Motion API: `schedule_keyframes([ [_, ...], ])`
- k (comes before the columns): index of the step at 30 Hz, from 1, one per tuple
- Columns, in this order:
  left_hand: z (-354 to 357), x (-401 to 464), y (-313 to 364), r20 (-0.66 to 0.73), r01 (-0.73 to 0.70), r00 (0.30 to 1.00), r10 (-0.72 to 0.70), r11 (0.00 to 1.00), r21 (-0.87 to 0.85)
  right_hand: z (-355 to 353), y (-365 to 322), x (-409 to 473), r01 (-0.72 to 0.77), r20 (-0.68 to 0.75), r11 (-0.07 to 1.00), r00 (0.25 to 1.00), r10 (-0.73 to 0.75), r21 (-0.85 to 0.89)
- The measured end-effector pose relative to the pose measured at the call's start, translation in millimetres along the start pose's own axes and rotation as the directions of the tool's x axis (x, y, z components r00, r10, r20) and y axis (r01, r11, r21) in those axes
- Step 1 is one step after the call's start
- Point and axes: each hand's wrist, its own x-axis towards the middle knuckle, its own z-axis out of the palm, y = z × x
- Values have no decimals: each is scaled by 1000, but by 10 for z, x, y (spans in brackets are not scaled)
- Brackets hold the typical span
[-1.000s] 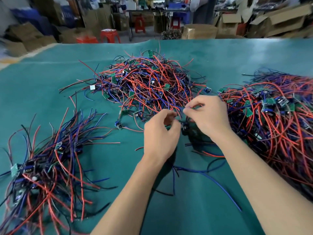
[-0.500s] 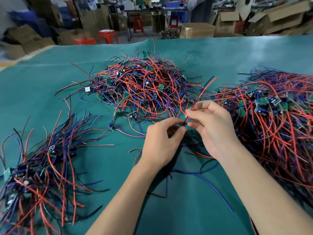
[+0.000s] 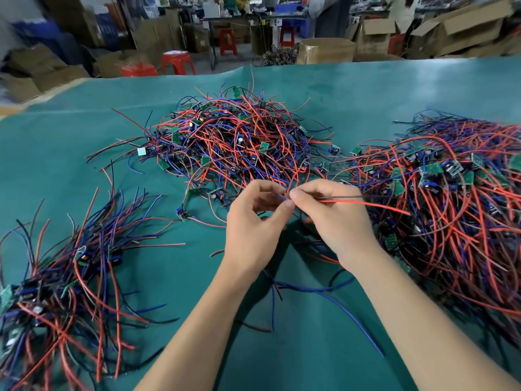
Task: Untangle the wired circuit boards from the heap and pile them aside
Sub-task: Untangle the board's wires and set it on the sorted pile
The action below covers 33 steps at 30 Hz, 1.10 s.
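A tangled heap [image 3: 234, 145] of small green circuit boards with red, blue and black wires lies in the middle of the green table [image 3: 366, 88]. A bigger tangle [image 3: 451, 207] spreads on the right. A sorted pile [image 3: 70, 283] with wires fanned out lies at the left. My left hand [image 3: 253, 230] and right hand [image 3: 335, 218] meet just in front of the middle heap. My right hand pinches a red and a black wire [image 3: 366, 203] that stick out to the right. My left hand's fingers curl around wires at the same spot; the board itself is hidden beneath my hands.
Loose blue and black wires [image 3: 318, 292] trail on the table between my forearms. A single board [image 3: 181, 214] lies apart, left of my hands. Beyond the table's far edge stand cardboard boxes [image 3: 327, 50] and red stools [image 3: 177, 62].
The red and black wires in my right hand swung from pointing up and away to pointing right, across the back of that hand. Both hands stayed close together in front of the middle heap.
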Motion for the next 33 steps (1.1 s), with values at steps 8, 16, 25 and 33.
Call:
schedule_keyframes([
  [8, 5, -18, 11, -125, 32, 992, -30, 999, 14, -111, -21, 69, 78, -343, 997, 936, -75, -7],
  [16, 5, -24, 110, 133, 243, 967, -220, 950, -196, -70, -134, -11, 215, -279, 958, 924, -262, -190],
  [25, -1, -6, 84, 182, 283, 955, -235, 903, -324, -36, -135, -23, -1, -65, 969, 998, 17, 245],
  [33, -5, 3, 67, 251, 375, 921, -297, 849, -372, -19, -127, -38, -4, -28, 969, 1000, 11, 246],
])
